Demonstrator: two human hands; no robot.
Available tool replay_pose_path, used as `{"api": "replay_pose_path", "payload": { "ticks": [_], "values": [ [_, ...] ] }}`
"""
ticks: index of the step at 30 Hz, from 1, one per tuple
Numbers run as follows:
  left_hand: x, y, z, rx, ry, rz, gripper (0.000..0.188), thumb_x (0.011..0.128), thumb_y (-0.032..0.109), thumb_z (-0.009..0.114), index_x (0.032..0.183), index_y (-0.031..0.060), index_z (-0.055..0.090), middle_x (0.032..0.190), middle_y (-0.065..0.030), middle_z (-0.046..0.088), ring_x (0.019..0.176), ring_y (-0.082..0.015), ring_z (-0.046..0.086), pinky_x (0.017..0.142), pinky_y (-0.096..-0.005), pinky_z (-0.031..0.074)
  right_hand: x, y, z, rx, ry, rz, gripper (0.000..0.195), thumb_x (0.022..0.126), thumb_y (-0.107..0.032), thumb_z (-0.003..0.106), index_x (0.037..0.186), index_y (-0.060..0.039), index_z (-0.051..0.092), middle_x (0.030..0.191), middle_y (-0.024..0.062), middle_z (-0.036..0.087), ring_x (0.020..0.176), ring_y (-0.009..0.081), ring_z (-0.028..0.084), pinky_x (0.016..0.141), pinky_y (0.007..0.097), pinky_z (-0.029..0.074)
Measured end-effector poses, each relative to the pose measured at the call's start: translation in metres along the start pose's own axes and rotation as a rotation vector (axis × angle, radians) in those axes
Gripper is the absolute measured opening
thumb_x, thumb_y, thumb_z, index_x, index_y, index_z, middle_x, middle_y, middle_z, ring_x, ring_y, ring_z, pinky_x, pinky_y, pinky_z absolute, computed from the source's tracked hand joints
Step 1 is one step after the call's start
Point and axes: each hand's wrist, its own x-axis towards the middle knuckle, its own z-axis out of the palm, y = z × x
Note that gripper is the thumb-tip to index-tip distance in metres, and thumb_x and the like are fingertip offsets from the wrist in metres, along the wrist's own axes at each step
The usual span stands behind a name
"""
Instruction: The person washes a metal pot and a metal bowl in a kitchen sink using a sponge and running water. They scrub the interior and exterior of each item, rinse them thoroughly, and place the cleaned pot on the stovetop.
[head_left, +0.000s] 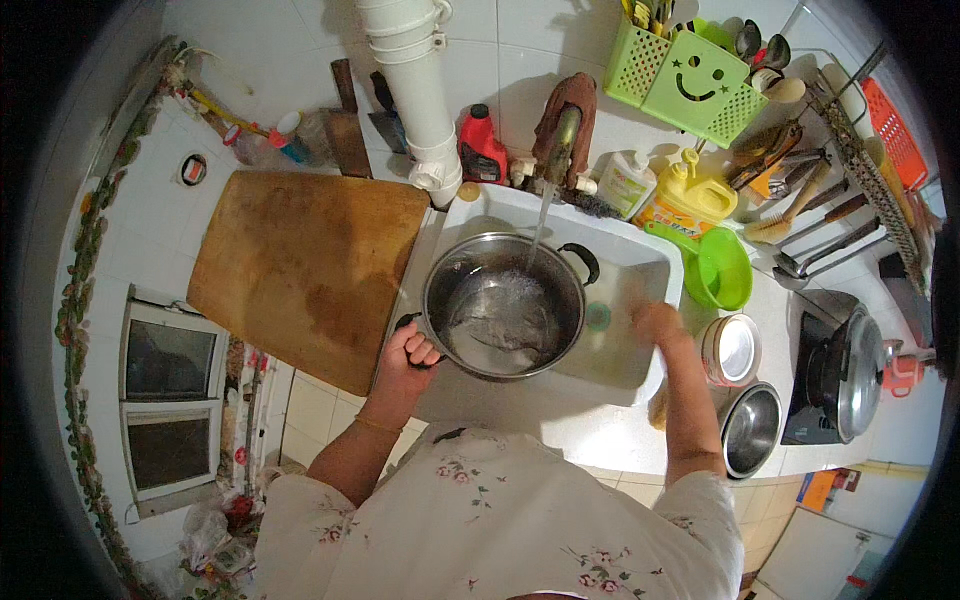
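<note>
A two-handled stainless steel pot (504, 315) sits over the left part of the white sink (675, 259). My left hand (412, 351) is closed around the pot's left black handle; the right handle (580, 262) is free. Water runs from the faucet (562, 146), which has a brown cloth draped about it, into the pot, where some water shows. My right hand (656, 322), blurred by motion, is over the right side of the sink, near its rim; its fingers are too blurred to make out. A round green thing (598, 317) lies on the sink's bottom.
Left of the sink lies a wooden cutting board (315, 270). At right are a green plastic ladle (718, 270), stacked bowls (733, 350), a metal basin (751, 431) and a lidded pan (860, 375) on a cooktop. Behind stand a red bottle (481, 146) and a yellow pump bottle (690, 196).
</note>
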Motion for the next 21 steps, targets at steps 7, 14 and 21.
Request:
{"api": "replay_pose_path", "payload": {
  "ticks": [7,14,21],
  "values": [
    [-0.01,0.003,-0.015,-0.006,0.033,0.051,0.03,0.087,0.015,0.041,0.058,0.0157,0.038,0.046,0.0075,0.033,0.039,-0.0071,0.03,0.044,-0.0248,0.026,-0.088,-0.171,0.067,-0.847,0.349,-0.591,0.029,0.074,-0.005,0.061,0.102,-0.0006,0.057,0.095,0.0157,0.06,0.084,0.0255,0.057,0.078,0.032,0.043],
    [-0.013,0.001,-0.011,0.011,0.015,0.04,0.028,0.088,0.015,0.044,0.059,0.0146,0.041,0.047,0.0078,0.037,0.041,-0.0059,0.034,0.045,-0.0239,0.028,-0.205,-0.231,0.089,-0.26,-0.327,-1.564,0.02,0.077,-0.032,0.06,0.08,-0.0124,0.057,0.068,-0.0023,0.057,0.065,0.0083,0.054,0.067,0.0313,0.045],
    [-0.007,0.002,-0.017,0.013,-0.065,-0.009,0.026,0.088,0.016,0.043,0.062,0.0147,0.04,0.049,0.0074,0.036,0.044,-0.0071,0.034,0.048,-0.0244,0.031,-0.215,-0.257,0.118,-0.094,-0.602,-1.496,0.029,0.081,-0.037,0.051,0.104,-0.0197,0.049,0.056,-0.0083,0.042,0.049,0.0044,0.038,0.047,0.0231,0.03]
  ]
}}
